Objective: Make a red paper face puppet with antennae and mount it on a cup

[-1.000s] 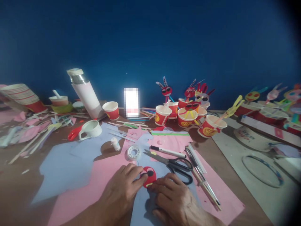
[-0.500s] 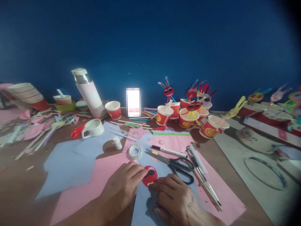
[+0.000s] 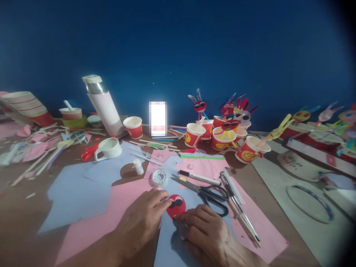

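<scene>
Between left hand (image 3: 147,209) and right hand (image 3: 205,230), over smooth pale-blue paper sheet (image 3: 167,244): round red paper disc (image 3: 178,210), with paired black-and-pink eye pieces (image 3: 178,203) and small yellow piece (image 3: 175,217) at lower edge. State of both hands: narrow at the fingertips, holding opposite sides of disc. For clean work, steady with left fingertips, press yellow piece evenly with right, avoid creasing thin paper. Just beyond: white ring-shaped plastic tape roll (image 3: 154,178), tapered metal scissors (image 3: 199,188) with rounded black handles. Farther out: matte pink paper sheet (image 3: 116,202), brown bench (image 3: 22,218).
</scene>
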Demonstrator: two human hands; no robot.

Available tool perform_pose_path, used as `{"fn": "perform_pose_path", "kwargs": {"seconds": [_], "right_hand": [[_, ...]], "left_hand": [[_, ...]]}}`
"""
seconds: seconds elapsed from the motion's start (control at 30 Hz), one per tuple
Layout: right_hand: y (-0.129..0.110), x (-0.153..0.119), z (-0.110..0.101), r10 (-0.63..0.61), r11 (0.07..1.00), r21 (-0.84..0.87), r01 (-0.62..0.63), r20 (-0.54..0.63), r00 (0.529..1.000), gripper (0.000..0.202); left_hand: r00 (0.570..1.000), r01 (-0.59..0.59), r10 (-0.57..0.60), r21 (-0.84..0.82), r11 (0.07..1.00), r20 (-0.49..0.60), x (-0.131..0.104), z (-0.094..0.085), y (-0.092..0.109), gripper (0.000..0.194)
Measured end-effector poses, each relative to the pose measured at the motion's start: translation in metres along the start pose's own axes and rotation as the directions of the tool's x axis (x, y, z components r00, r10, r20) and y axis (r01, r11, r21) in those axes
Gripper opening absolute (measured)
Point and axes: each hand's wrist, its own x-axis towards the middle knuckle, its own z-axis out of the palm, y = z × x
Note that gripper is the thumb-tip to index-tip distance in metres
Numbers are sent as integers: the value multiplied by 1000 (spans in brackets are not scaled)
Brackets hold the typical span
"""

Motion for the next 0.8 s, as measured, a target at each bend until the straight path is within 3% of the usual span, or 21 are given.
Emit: {"fn": "perform_pose_path", "kwargs": {"seconds": [0.1, 0.27, 0.4, 0.6, 0.8], "right_hand": [[0, 1, -2, -17, 1000, 2, 17, -2, 1000, 13], [-6, 11, -17, 16, 1000, 10, -17, 99, 995, 13], [-6, 11, -27, 101, 994, -37, -99, 54, 993, 15], [9, 3, -35, 244, 960, -142, -243, -11, 970, 14], [17, 9, -34, 328, 926, -221, -306, 70, 942, 23]], "left_hand": [[1000, -27, 27, -12, 1000, 6, 0, -1, -1, 40], [999, -47, 45, -60, 997, -29, -1, -1, -4, 43], [996, -66, 56, -144, 987, -67, 1, -4, -5, 38], [990, -11, -19, -215, 976, -137, 2, -11, -5, 30], [979, 26, -82, -288, 957, -185, 0, -10, -7, 26]]}}
